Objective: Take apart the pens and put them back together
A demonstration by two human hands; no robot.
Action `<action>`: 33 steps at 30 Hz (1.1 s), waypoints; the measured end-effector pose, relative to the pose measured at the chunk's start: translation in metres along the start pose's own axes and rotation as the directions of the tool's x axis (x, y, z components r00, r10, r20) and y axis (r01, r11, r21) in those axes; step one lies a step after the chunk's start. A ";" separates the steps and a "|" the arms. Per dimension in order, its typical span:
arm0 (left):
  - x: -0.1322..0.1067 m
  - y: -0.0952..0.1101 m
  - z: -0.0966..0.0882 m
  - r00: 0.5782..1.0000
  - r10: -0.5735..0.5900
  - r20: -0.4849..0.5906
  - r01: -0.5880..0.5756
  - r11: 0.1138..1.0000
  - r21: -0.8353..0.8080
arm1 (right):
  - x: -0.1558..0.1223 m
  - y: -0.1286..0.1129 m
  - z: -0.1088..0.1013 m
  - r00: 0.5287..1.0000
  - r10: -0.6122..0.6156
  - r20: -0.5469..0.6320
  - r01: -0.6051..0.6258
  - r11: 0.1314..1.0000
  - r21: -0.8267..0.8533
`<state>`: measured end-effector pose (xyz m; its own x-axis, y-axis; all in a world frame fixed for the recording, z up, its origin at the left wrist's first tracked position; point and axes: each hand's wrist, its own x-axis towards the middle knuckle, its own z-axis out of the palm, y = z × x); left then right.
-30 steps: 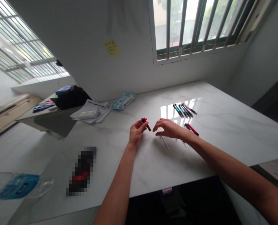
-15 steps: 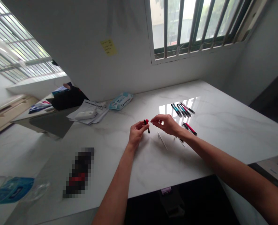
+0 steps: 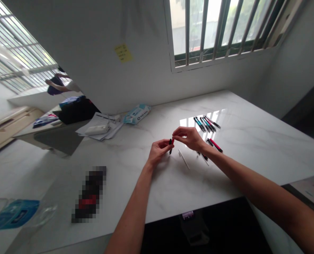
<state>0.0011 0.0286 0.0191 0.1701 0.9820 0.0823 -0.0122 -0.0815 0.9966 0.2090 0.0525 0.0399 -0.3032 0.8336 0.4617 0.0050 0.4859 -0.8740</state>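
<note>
My left hand [image 3: 158,151] is closed around a black pen barrel [image 3: 170,151], held nearly upright above the table, with a small red pen part [image 3: 173,141] beside its upper end. The fingertips of my right hand [image 3: 190,138] pinch at the top of that red part; whether anything small is between them is hidden. Below the hands, a thin white pen refill [image 3: 184,159] lies on the table with a tiny piece near its end. Under my right wrist are a second refill [image 3: 205,161] and a dark pen part [image 3: 205,157], partly covered.
A row of several pens [image 3: 206,124] lies farther back, and a red pen [image 3: 215,145] beside a black one nearer. Wet wipes [image 3: 137,114] and papers [image 3: 104,133] sit at the wall. Left are a pixelated dark object [image 3: 89,194], a plastic bottle [image 3: 15,214] and another person's arm [image 3: 56,84].
Both hands have come together: my left hand moved slightly right with the barrel, and my right fingertips now meet the red part. Another person's arms have appeared at the left.
</note>
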 end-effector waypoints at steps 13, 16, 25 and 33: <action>0.001 0.002 0.001 0.998 0.033 -0.044 -0.033 0.999 -0.006 | 0.001 -0.013 -0.008 0.997 -0.049 0.064 0.070 0.928 -0.366; 0.002 0.002 -0.001 0.996 0.036 -0.085 -0.038 0.999 -0.016 | -0.002 -0.027 -0.010 0.997 0.056 0.057 -0.012 0.808 -0.589; 0.008 0.006 -0.004 0.990 0.085 -0.113 -0.094 0.993 -0.077 | -0.076 -0.064 0.016 0.854 0.519 0.048 -0.218 0.440 -0.871; 0.007 0.004 -0.003 0.986 0.115 -0.119 -0.125 0.989 -0.078 | -0.072 -0.044 0.027 0.854 0.495 -0.158 -0.375 0.378 -0.847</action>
<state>-0.0003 0.0361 0.0240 0.0490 0.9793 0.1965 -0.1098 -0.1903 0.9756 0.2054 -0.0359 0.0409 -0.1059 0.9943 -0.0142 0.9224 0.0929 -0.3750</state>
